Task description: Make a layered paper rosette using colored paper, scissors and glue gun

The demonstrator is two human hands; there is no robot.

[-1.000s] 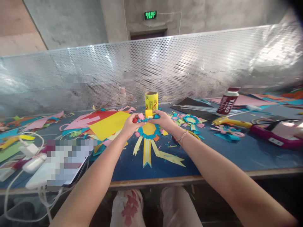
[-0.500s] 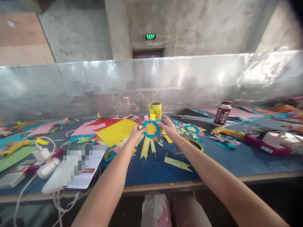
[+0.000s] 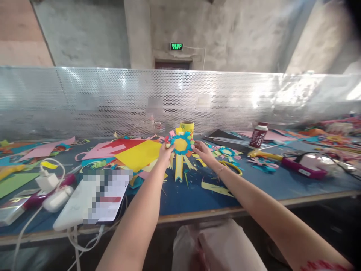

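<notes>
Left hand pinched on left edge of paper rosette; rosette held upright above blue table, before yellow tape roll; right hand apparently pinched on right edge, view blurred.

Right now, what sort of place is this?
Likely a paper-craft workbench in a concrete hall: cut coloured paper sheets cover the blue tabletop, a perforated metal screen backs it, a green exit sign glows behind.

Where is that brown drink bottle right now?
In the head view, the brown bottle stands at the back right of the blue table, close to the perforated screen, just behind the yellow tool and well right of the paper rosette.
</notes>
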